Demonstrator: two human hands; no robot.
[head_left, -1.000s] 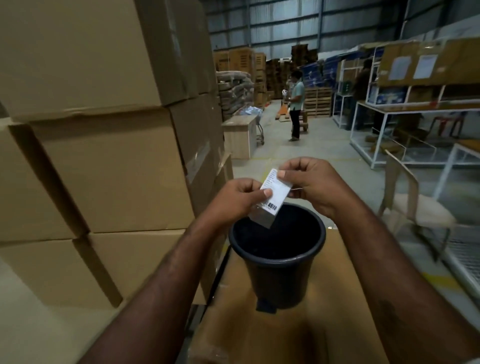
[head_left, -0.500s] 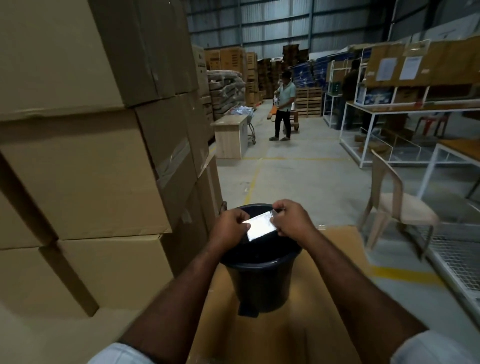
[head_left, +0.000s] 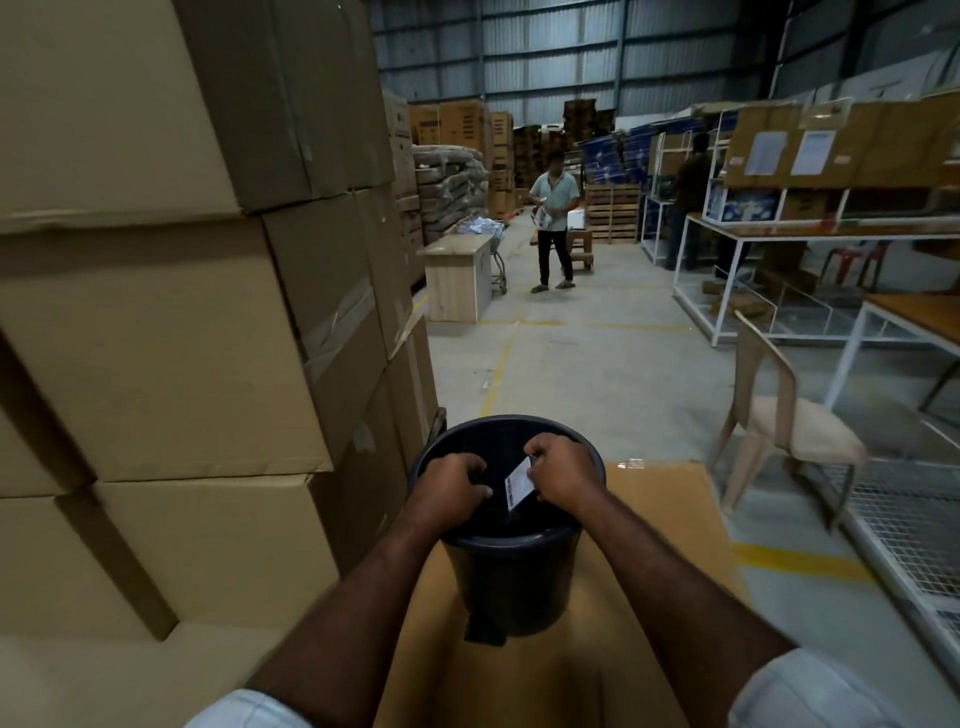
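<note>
Two hands over a bucket (head_left: 509, 587)
Right hand (head_left: 563, 473) pinches a label (head_left: 519, 486) above it, likely so scraps drop in; left hand (head_left: 452, 488) curls, on what I cannot tell.

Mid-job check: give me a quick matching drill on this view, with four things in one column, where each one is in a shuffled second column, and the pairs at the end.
Things
1. white label
2. black bucket
3. beige chair
4. stacked cartons

Places
A. on the floor at the right, nobody on it
B. pinched by the right hand over the bucket's mouth
C. piled high at the left
D. standing on brown cardboard

Pairs: 1-B, 2-D, 3-A, 4-C
</note>
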